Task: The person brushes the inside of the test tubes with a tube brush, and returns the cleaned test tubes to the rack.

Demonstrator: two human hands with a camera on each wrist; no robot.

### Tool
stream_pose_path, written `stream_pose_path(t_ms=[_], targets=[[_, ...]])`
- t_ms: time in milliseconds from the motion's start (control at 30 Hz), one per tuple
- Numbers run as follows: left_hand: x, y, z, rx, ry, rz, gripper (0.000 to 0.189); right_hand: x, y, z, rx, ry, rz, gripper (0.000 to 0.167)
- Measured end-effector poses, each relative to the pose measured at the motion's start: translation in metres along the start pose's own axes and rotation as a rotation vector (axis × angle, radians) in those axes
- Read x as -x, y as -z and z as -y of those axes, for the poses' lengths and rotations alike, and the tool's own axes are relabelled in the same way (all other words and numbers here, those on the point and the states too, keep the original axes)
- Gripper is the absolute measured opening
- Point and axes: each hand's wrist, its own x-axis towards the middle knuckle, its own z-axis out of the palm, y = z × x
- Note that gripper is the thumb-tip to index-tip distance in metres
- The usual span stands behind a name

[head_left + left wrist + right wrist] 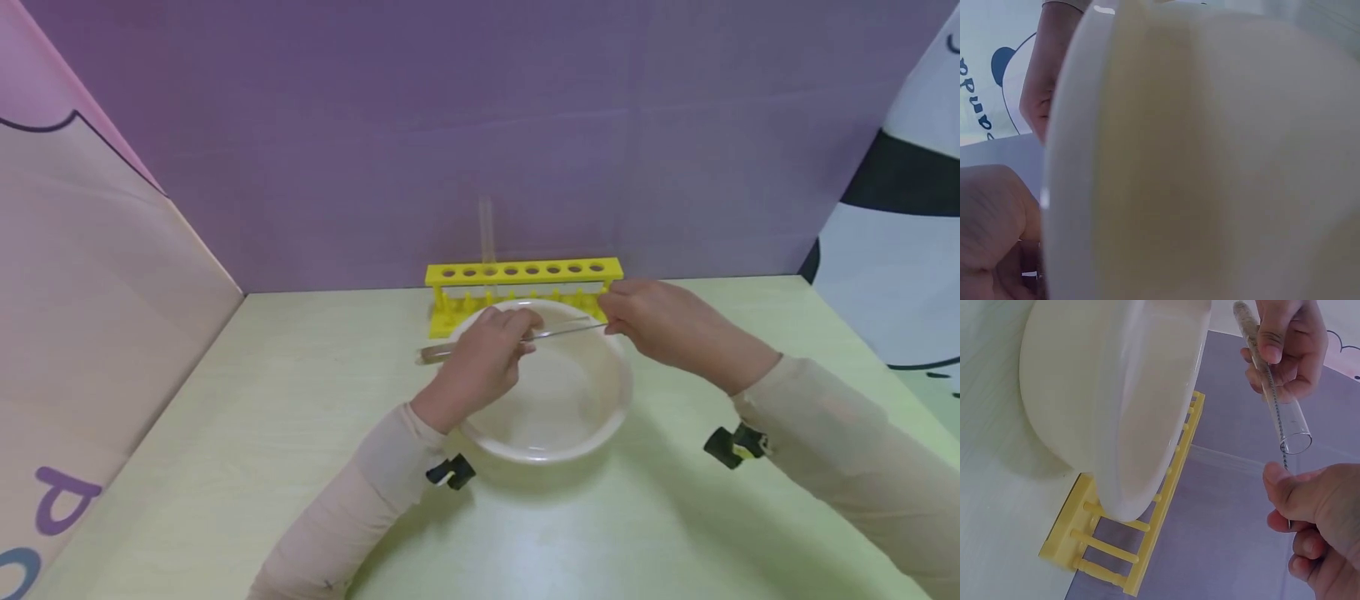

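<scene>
Over the bowl, my left hand (483, 358) grips a clear glass test tube (1296, 422) around its middle, thumb on one side and fingers on the other. A test tube brush (1274, 400) runs inside the tube, its bristles at the closed end and its twisted wire coming out of the mouth. My right hand (660, 325) pinches that wire between thumb and finger, just outside the mouth. Below both hands stands a round cream bowl (536, 456). In the left wrist view the bowl's wall (1075, 156) hides most of the scene, with the left hand (991, 225) at the edge.
A yellow test tube rack (525, 268) stands behind the bowl, close to the purple back panel (375, 167). One clear test tube (487, 225) rises upright from it. Printed panels flank the pale table (315, 467) on both sides.
</scene>
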Motion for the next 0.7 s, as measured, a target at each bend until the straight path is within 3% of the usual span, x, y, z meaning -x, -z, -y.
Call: stream_pose_path(t_ms=[400,700], targets=[[-0.002,0.009,0.0,0.072,0.022,0.082,0.019,0.005,0.001,-0.002,0.027,0.05,-0.045,0.027],[-0.002,0.013,0.006,0.142,0.082,0.162,0.02,0.005,-0.003,-0.006,0.092,0.141,-0.151,0.031]])
